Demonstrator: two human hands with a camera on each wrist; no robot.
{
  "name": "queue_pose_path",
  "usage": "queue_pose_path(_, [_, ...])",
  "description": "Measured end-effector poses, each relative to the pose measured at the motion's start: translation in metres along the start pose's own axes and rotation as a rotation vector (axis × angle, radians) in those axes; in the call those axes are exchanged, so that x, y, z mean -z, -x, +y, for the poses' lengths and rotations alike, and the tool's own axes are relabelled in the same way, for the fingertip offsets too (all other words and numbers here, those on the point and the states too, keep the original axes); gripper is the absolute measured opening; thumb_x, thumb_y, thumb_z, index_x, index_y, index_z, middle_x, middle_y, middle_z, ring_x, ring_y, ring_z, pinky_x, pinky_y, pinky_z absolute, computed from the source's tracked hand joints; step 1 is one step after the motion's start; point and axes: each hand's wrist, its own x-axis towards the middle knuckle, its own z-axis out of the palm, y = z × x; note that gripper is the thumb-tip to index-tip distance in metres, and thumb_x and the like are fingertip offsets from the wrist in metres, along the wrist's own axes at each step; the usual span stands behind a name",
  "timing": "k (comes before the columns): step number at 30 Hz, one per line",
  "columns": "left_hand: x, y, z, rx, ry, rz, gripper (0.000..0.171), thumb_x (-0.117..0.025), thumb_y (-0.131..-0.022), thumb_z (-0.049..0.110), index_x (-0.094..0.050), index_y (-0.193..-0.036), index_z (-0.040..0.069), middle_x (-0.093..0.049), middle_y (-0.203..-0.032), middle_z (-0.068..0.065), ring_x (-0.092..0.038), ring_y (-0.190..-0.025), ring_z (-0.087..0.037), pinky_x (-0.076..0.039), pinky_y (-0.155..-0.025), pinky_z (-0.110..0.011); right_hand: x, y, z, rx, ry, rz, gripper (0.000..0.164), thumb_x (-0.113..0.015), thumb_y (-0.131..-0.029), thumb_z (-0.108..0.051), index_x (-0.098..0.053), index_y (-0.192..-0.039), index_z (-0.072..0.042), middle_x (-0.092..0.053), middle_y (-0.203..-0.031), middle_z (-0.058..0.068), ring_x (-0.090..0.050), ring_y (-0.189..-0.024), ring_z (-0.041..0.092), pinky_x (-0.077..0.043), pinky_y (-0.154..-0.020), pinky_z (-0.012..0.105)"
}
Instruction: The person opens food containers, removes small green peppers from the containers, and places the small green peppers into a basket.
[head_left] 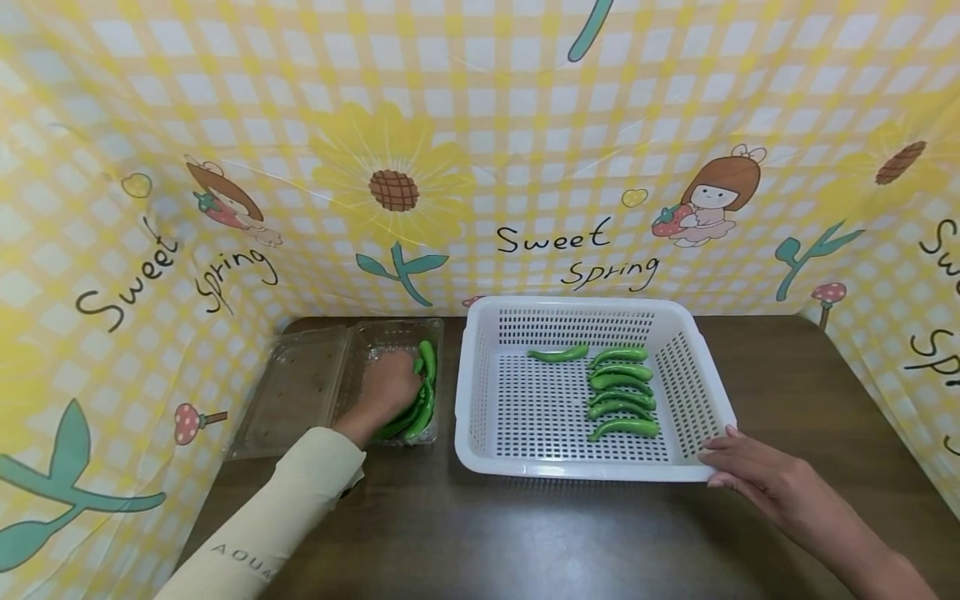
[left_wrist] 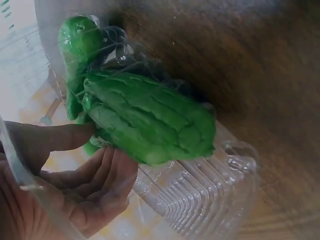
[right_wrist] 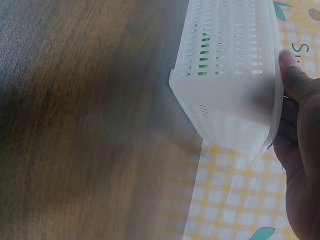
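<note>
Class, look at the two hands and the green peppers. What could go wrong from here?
1. The left hand is among glossy, curved green peppers bunched together in the clear plastic box, so lifting one might drag a neighbour out.

2. The right hand grips the white, perforated plastic basket at its near right corner; a tug there could slide the basket and disturb the row of slender green peppers inside.

hand (left_wrist: 85, 190) touches green peppers (left_wrist: 150, 120); clear tray (left_wrist: 200, 195)
</note>
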Motion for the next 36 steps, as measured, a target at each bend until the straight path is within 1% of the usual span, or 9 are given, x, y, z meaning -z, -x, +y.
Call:
queue_pose_path(6, [0.004, -0.002, -0.002, 0.007, 0.019, -0.027, 0.037, -0.053, -0.085, 0.006, -0.037, -0.054, 0.017, -0.035, -0.049, 0.002, -0.038, -0.044, -0.015, -0.033, -0.039, -0.026, 0.0, 0.0, -0.001, -0.014, -0.006, -0.002, 0.048, -0.083, -0.064, -0.002, -0.072, -0.108, -0.018, -0.071, -0.108, -0.001, -0.051, -0.126, 0.001, -0.03, -0.105, 0.007])
queue_pose_path(12, [0.022, -0.003, -0.001, 0.033, 0.068, -0.04, 0.04, -0.046, -0.085, -0.001, -0.027, -0.056, 0.019, -0.021, -0.051, 0.004, -0.019, -0.046, -0.012, -0.022, -0.038, -0.023, 0.001, -0.001, -0.002, -0.065, 0.01, -0.047, 0.044, -0.082, -0.066, -0.003, -0.073, -0.108, -0.016, -0.071, -0.11, 0.0, -0.049, -0.126, -0.001, -0.029, -0.105, 0.006])
queue_pose_path(14, [0.028, -0.003, 0.0, 0.045, 0.1, -0.029, 0.038, -0.044, -0.087, -0.001, -0.029, -0.057, 0.018, -0.023, -0.052, 0.004, -0.018, -0.047, -0.011, -0.021, -0.039, -0.024, 0.002, -0.001, -0.002, -0.069, 0.018, -0.052, 0.043, -0.082, -0.067, -0.004, -0.073, -0.108, -0.016, -0.071, -0.11, 0.001, -0.049, -0.126, -0.001, -0.029, -0.105, 0.005])
queue_pose_path(17, [0.035, -0.003, 0.002, 0.044, 0.14, -0.006, 0.029, -0.043, -0.09, 0.001, -0.05, -0.062, 0.009, -0.042, -0.055, -0.003, -0.029, -0.045, -0.013, -0.027, -0.039, -0.024, 0.002, -0.001, -0.003, -0.074, 0.021, -0.057, 0.042, -0.082, -0.068, -0.005, -0.073, -0.108, -0.016, -0.071, -0.11, 0.002, -0.048, -0.127, -0.001, -0.028, -0.105, 0.005])
queue_pose_path(20, [0.038, -0.003, 0.005, 0.006, 0.158, 0.026, 0.027, -0.042, -0.093, 0.003, -0.068, -0.091, -0.002, -0.062, -0.077, -0.013, -0.042, -0.048, -0.016, -0.036, -0.042, -0.026, 0.002, -0.001, -0.003, -0.034, 0.011, -0.021, 0.044, -0.082, -0.067, -0.005, -0.073, -0.108, -0.016, -0.071, -0.109, 0.002, -0.049, -0.127, 0.0, -0.029, -0.105, 0.006])
queue_pose_path(23, [0.044, -0.005, 0.011, -0.041, 0.164, 0.061, 0.03, -0.042, -0.095, 0.004, -0.066, -0.111, -0.005, -0.066, -0.092, -0.017, -0.046, -0.049, -0.018, -0.038, -0.043, -0.027, 0.001, -0.002, -0.001, -0.002, 0.004, 0.007, 0.045, -0.083, -0.065, -0.006, -0.073, -0.108, -0.016, -0.071, -0.108, 0.002, -0.05, -0.126, 0.001, -0.03, -0.105, 0.007])
queue_pose_path(29, [0.059, -0.005, 0.035, -0.094, 0.209, 0.117, 0.026, -0.047, -0.097, 0.007, -0.068, -0.108, -0.004, -0.063, -0.084, -0.014, -0.047, -0.047, -0.017, -0.038, -0.041, -0.026, 0.001, -0.002, 0.001, 0.02, 0.013, 0.018, 0.047, -0.084, -0.063, -0.005, -0.073, -0.108, -0.016, -0.071, -0.107, 0.002, -0.05, -0.126, 0.0, -0.03, -0.105, 0.007])
queue_pose_path(33, [0.066, -0.003, 0.055, -0.138, 0.222, 0.116, 0.029, -0.049, -0.096, 0.006, -0.064, -0.12, -0.004, -0.064, -0.1, -0.017, -0.055, -0.06, -0.021, -0.045, -0.046, -0.028, 0.001, -0.001, -0.001, 0.016, 0.014, 0.009, 0.045, -0.083, -0.065, -0.006, -0.073, -0.107, -0.017, -0.071, -0.107, 0.001, -0.047, -0.127, -0.003, -0.029, -0.105, 0.006])
queue_pose_path(36, [0.068, -0.003, 0.068, -0.161, 0.179, 0.111, 0.029, -0.049, -0.096, 0.006, -0.063, -0.121, -0.004, -0.064, -0.108, -0.019, -0.06, -0.077, -0.025, -0.049, -0.056, -0.031, 0.0, 0.0, -0.002, 0.008, 0.01, 0.007, 0.045, -0.083, -0.064, -0.005, -0.073, -0.107, -0.016, -0.071, -0.107, 0.001, -0.047, -0.128, -0.003, -0.029, -0.105, 0.006])
